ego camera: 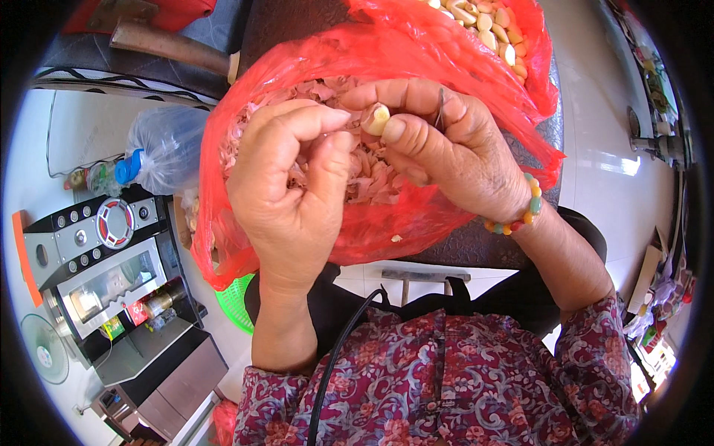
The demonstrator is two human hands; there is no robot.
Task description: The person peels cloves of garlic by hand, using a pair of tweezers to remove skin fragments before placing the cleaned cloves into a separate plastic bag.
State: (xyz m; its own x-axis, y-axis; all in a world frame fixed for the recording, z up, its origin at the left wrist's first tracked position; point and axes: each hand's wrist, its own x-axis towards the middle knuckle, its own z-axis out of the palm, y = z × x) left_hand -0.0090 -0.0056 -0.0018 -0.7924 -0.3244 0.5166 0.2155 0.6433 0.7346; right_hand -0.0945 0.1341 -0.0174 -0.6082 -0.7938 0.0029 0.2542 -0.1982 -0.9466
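Observation:
Between the thumb and fingers of my right hand [446, 139] is a garlic clove [376, 119], its pale cut end showing and some skin on its side. A thin dark blade or strip lies between the fingers of that hand. Just left of the clove is my left hand [295, 178], thumb and index finger bent towards each other with a small gap; nothing is visible between them. Under both hands a red plastic bag [390, 234] lies open, holding pinkish garlic skins [374, 178]. Peeled garlic cloves [485, 25] fill another part of red plastic at the top right.
The bags rest on a dark, textured tabletop [485, 245]. A green plastic basket [237, 304] is low at the left, near a clear plastic bag with a blue piece [167, 148]. A black cable hangs before my patterned shirt. A wooden-handled object [167, 47] lies upper left.

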